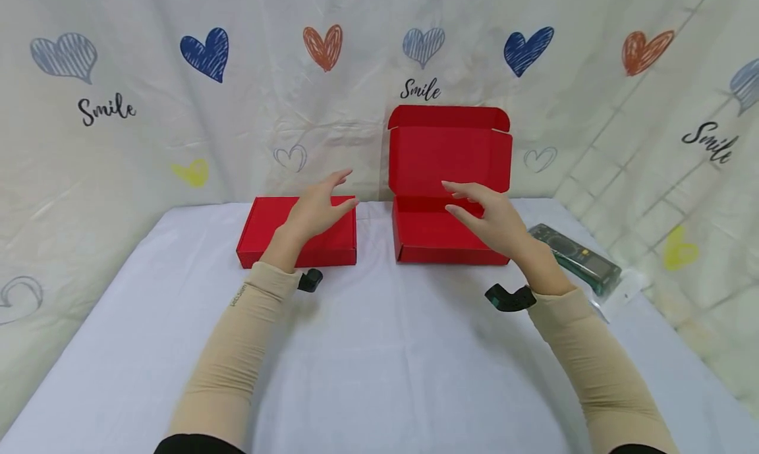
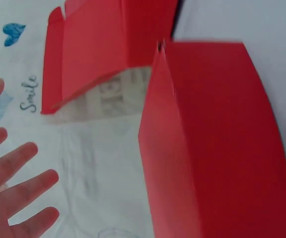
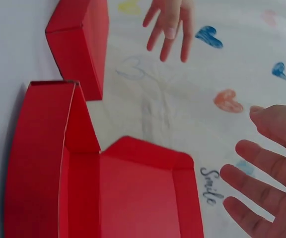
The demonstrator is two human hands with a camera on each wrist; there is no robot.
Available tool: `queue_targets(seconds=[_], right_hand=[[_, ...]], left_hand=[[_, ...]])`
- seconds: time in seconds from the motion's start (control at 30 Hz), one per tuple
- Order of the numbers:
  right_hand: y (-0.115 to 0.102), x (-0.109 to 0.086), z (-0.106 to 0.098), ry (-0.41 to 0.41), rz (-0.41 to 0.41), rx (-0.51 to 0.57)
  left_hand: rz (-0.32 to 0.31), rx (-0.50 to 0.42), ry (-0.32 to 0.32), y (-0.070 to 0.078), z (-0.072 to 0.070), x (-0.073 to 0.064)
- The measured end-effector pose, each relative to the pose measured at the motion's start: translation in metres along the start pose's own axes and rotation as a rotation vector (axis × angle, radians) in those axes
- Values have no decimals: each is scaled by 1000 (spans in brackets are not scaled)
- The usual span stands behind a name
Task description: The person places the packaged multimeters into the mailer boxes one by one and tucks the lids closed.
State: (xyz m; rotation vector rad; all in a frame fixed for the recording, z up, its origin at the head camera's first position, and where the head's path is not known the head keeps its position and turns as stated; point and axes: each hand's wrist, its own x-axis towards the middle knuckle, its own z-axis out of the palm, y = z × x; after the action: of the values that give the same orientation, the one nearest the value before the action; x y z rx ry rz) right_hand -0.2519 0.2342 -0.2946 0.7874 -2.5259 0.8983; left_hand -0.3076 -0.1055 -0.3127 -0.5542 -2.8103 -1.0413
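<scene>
Two red cardboard boxes stand side by side at the back of the table. The left one, a closed red box [image 1: 261, 233], lies flat with its lid down. My left hand [image 1: 314, 210] hovers over it, fingers spread and holding nothing. To its right is an open red box [image 1: 439, 240], its lid [image 1: 445, 154] raised against the backdrop. Above that box's front right part is my right hand [image 1: 492, 220], thumb and fingers apart with nothing between them. In the right wrist view, the fingers [image 3: 257, 156] are extended beside the raised lid.
A dark multimeter-like device [image 1: 578, 256] lies at the right table edge, partly hidden by my right wrist, with a clear plastic piece [image 1: 622, 292] beside it. A white cloth [image 1: 367, 362] covers the table. Behind hangs a backdrop [image 1: 362, 65] printed with hearts.
</scene>
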Motion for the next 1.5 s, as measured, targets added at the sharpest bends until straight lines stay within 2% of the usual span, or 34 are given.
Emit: queue_targets(seconds=[0.2,0.33,0.5,0.63,0.8,0.9,1.03,1.1,1.2,1.37,1.5], right_hand=[[14,-9,-13,84,5,-11],[26,-15,-21,116,75,-24],[50,-28,-31,158,174,-16],[73,-37,-37,205,214,-27],[95,-49,-43,225,259,-45],[106,-58,-46,191,286,-52],[119,-70,-53,72,352,-72],[126,-75,-56,27,387,-87],[134,-80,-60,0,422,-99],[150,-90,-64,-50,414,-141],[161,-95,-66,-111,382,-185]], left_hand=[[22,-72,55,10,24,5],[24,-127,61,16,39,6],[2,-165,14,24,61,8],[-11,-183,-34,30,78,12],[-29,-217,-62,34,95,16],[-37,-226,-87,35,106,17],[-54,-253,-127,36,120,17],[-68,-269,-147,37,125,17],[-88,-268,-183,36,127,16],[-98,-250,-237,33,127,18],[-95,-270,-271,29,128,22]])
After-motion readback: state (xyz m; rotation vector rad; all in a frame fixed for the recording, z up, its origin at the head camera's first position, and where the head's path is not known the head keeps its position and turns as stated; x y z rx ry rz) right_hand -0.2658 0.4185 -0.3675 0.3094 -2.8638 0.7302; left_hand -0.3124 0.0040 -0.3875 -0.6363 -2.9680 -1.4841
